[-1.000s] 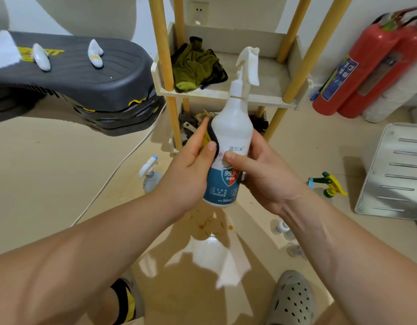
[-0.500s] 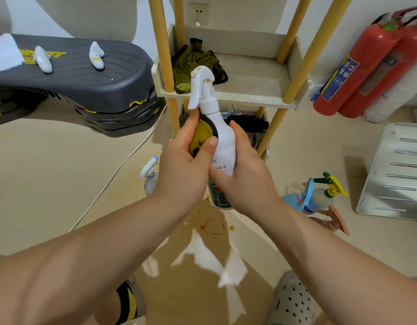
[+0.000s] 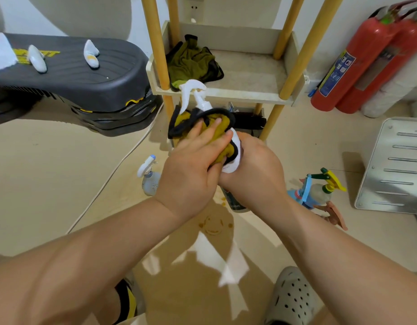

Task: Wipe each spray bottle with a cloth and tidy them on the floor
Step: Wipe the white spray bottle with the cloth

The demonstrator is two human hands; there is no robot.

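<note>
My right hand (image 3: 254, 174) grips the body of a white spray bottle (image 3: 200, 99), tilted with its trigger head up and to the left. My left hand (image 3: 191, 165) presses a yellow cloth with black trim (image 3: 202, 123) around the bottle's neck and shoulder, covering most of it. On the floor stand a small spray bottle with a white and blue head (image 3: 147, 174) at the left and a cluster of bottles with green-yellow and blue triggers (image 3: 320, 188) at the right.
A wooden shelf rack (image 3: 226, 90) stands just behind my hands, with an olive cloth (image 3: 191, 62) on it. Black stacked platforms (image 3: 69, 83) sit at the left, red fire extinguishers (image 3: 367, 59) and a metal rack (image 3: 395, 165) at the right. A white cable (image 3: 109, 177) crosses the floor.
The bottle has tipped further left and lower. My left hand has slid the cloth up over its neck and shoulder, and my right hand has shifted down on the body.
</note>
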